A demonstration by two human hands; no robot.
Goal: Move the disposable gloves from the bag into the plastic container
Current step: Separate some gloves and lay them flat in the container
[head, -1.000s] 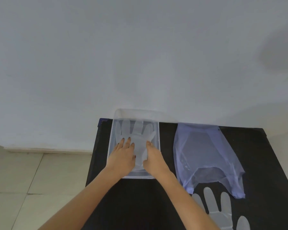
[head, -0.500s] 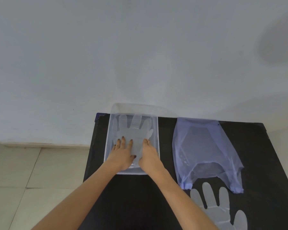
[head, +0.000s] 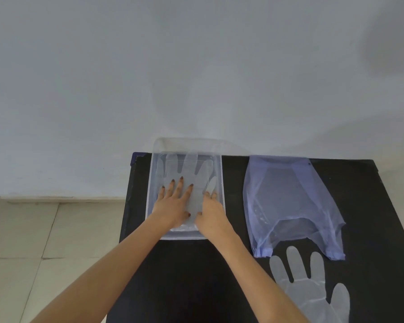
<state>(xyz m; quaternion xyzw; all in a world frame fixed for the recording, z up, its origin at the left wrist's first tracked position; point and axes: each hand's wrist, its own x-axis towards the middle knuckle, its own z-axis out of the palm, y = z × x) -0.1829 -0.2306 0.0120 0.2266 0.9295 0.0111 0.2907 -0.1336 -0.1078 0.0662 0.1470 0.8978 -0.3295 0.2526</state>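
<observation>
A clear plastic container (head: 221, 183) stands at the back left of the black table (head: 196, 276). A translucent disposable glove (head: 197, 169) lies flat inside it, fingers pointing away from me. My left hand (head: 173, 203) rests palm down on the glove's left part, fingers spread. My right hand (head: 211, 215) lies on its right edge, fingers bent down onto the plastic. A pale blue plastic bag (head: 287, 201) lies flat to the right of the container. Another translucent glove (head: 313, 287) lies on the table in front of the bag.
A grey-white wall (head: 196, 66) rises directly behind the table. Pale floor tiles (head: 44, 241) show to the left, past the table's left edge.
My left hand has spread its fingers and slid slightly forward over the glove. My right hand has stayed at the glove's right edge. The view has shifted a little.
</observation>
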